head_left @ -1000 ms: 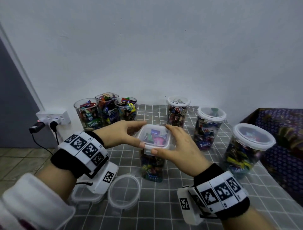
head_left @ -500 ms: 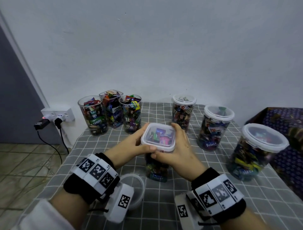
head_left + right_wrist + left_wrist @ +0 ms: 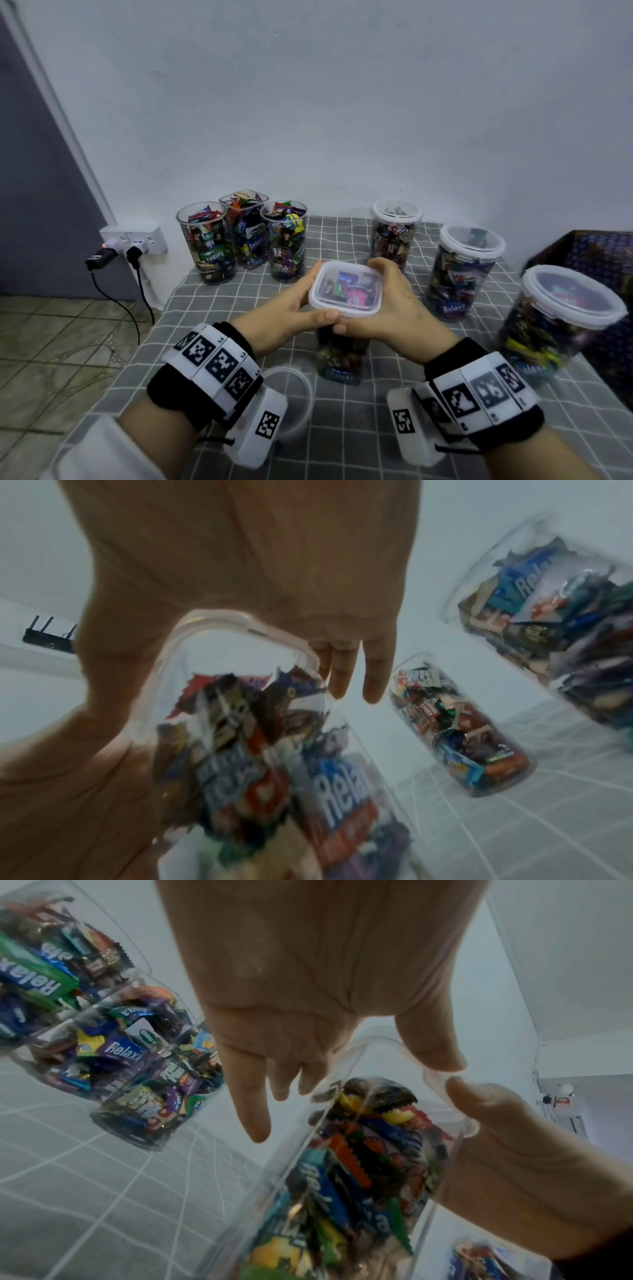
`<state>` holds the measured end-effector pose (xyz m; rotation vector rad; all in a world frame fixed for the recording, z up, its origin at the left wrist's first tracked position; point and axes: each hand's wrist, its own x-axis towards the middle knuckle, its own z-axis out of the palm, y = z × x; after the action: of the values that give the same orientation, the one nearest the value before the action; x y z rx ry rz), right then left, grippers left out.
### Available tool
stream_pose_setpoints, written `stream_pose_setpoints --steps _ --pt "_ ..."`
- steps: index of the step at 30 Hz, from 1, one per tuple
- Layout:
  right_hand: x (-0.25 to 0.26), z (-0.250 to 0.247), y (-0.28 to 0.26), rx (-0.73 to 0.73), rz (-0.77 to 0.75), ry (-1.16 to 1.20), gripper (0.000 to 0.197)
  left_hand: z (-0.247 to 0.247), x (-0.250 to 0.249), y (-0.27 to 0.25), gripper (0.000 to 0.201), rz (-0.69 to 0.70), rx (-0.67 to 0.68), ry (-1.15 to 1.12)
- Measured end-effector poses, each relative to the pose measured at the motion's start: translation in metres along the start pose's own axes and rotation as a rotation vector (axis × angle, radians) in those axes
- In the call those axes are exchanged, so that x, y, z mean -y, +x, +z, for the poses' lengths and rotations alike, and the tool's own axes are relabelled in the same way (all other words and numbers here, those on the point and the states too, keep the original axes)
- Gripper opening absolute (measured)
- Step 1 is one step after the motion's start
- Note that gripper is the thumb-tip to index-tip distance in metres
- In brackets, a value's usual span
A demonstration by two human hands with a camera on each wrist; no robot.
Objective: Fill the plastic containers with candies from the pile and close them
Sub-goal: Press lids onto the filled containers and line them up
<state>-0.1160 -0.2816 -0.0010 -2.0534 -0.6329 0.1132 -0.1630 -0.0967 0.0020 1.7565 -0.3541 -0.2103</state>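
Both hands, left hand [image 3: 291, 308] and right hand [image 3: 394, 308], now press the square lid [image 3: 346, 289] down onto the candy-filled container [image 3: 340, 356], thumbs pinching its front edge; nearly sealed.

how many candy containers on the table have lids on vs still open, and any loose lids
lidded containers: 4, the square-lidded container that the left hand and right hand hold, plus three round ones
open containers: 3
loose lid: 1
total: 7 containers, 1 loose lid
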Motion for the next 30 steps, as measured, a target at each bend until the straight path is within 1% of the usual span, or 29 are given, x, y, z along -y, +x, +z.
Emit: stream_pose_setpoints --steps 2,4,6,7,9,10,11,13,14,15,16,17,18,19,20,21,22,23,25,26,27,29,30 --pt "-0.003 0.001 0.004 0.03 0.0 0.102 0.114 0.0 0.002 0.0 0.071 0.0 -0.002 -0.007" --pt "-0.006 0.007 0.004 0.0 -0.013 0.191 0.11 0.001 0.005 0.001 0.07 -0.012 0.008 -0.054" --pt "-0.011 0.013 0.004 -0.051 -0.042 0.215 0.107 0.001 0.008 0.0 0.072 -0.024 0.011 -0.084" --pt "-0.012 0.015 0.004 -0.07 -0.053 0.21 0.105 0.001 0.01 0.0 0.077 -0.021 0.007 -0.079" --pt "-0.012 0.015 0.005 -0.078 -0.055 0.209 0.104 0.0 0.01 0.0 0.093 -0.02 -0.002 -0.038" --pt "-0.011 0.014 0.005 -0.072 -0.053 0.22 0.103 0.0 0.01 0.0 0.097 -0.032 0.004 -0.012" --pt "-0.011 0.014 0.006 -0.065 -0.055 0.228 0.101 0.0 0.01 0.0 0.094 -0.041 0.015 0.003" --pt "-0.01 0.013 0.005 -0.055 -0.067 0.235 0.099 -0.002 0.009 0.002 0.072 -0.062 0.029 0.02" --pt "-0.009 0.013 0.005 -0.055 -0.07 0.235 0.097 -0.004 0.007 0.003 0.065 -0.069 0.032 0.023" --pt "-0.008 0.013 0.005 -0.061 -0.071 0.229 0.094 -0.006 0.007 0.004 0.064 -0.077 0.045 0.037" --pt "-0.008 0.013 0.006 -0.072 -0.067 0.221 0.092 -0.01 0.007 0.005 0.07 -0.079 0.054 0.079" --pt "-0.009 0.013 0.007 -0.084 -0.064 0.213 0.091 -0.015 0.007 0.007 0.086 -0.078 0.052 0.155" --pt "-0.009 0.013 0.009 -0.094 -0.061 0.197 0.092 -0.02 0.009 0.009 0.107 -0.095 0.035 0.244" --pt "-0.01 0.012 0.012 -0.109 -0.058 0.172 0.095 -0.026 0.009 0.011 0.125 -0.128 -0.003 0.309" --pt "-0.011 0.011 0.015 -0.132 -0.056 0.144 0.099 -0.032 0.008 0.014 0.138 -0.161 -0.068 0.342" --pt "-0.013 0.01 0.018 -0.158 -0.055 0.116 0.102 -0.036 0.005 0.018 0.145 -0.165 -0.149 0.353" --pt "-0.014 0.007 0.021 -0.18 -0.05 0.089 0.106 -0.041 0.003 0.022 0.146 -0.154 -0.237 0.359" --pt "-0.015 0.004 0.025 -0.203 -0.04 0.072 0.109 -0.047 0.002 0.027 0.139 -0.142 -0.327 0.353" --pt "-0.019 -0.003 0.033 -0.252 0.001 0.056 0.109 -0.064 0.005 0.041 0.113 -0.147 -0.519 0.321" --pt "-0.021 -0.007 0.037 -0.284 0.022 0.046 0.105 -0.075 0.011 0.049 0.108 -0.172 -0.606 0.308" --pt "-0.024 -0.01 0.042 -0.323 0.043 0.034 0.102 -0.085 0.017 0.057 0.11 -0.216 -0.674 0.295" --pt "-0.029 -0.015 0.049 -0.395 0.078 0.004 0.097 -0.099 0.027 0.072 0.121 -0.28 -0.753 0.263" --pt "-0.031 -0.016 0.052 -0.42 0.09 -0.016 0.097 -0.104 0.03 0.079 0.119 -0.297 -0.776 0.254"
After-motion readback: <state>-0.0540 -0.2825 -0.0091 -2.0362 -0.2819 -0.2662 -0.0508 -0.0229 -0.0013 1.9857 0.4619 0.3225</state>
